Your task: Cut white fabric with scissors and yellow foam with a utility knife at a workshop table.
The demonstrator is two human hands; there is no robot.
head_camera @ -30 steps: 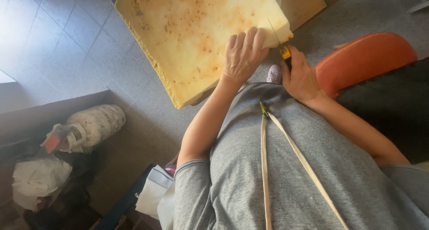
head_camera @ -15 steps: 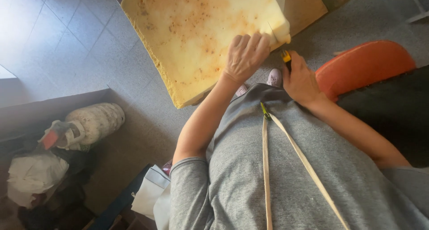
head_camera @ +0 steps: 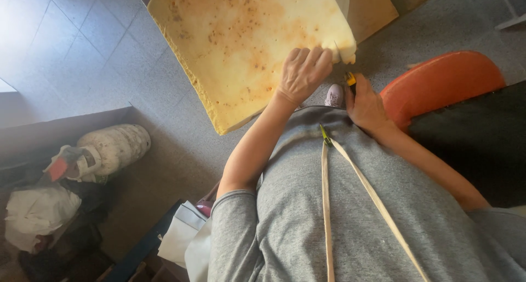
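Grey tiled floor (head_camera: 66, 52) below, seen from overhead; sunlit at upper left.

Yellow foam slab (head_camera: 241, 46): broad, flat, stained brown in patches, tilted with one corner toward the body, long edge running from lower left to upper right. Resting partly over a brown board (head_camera: 372, 10) at top.

Left hand (head_camera: 304, 73): palm down on the slab's near right edge, fingers together and slightly curled, pressing flat, not gripping around anything. Slab lies ahead and left of these fingers.

Right hand (head_camera: 367, 104): just beside the slab's right corner, closed around a small yellow-and-black tool (head_camera: 349, 79), likely a cutter; blade not discernible. Tool tip points up toward the slab corner, close to it; contact cannot be told. Right hand nearer that corner than left.

Orange rounded seat (head_camera: 444, 79) right of right hand. Pale shoe (head_camera: 333, 95) between the hands. Tan strap (head_camera: 329, 205) hanging down grey shirt. Slab's top edge cut off by frame. Clutter, white bundle (head_camera: 112, 147) at lower left, indistinct.
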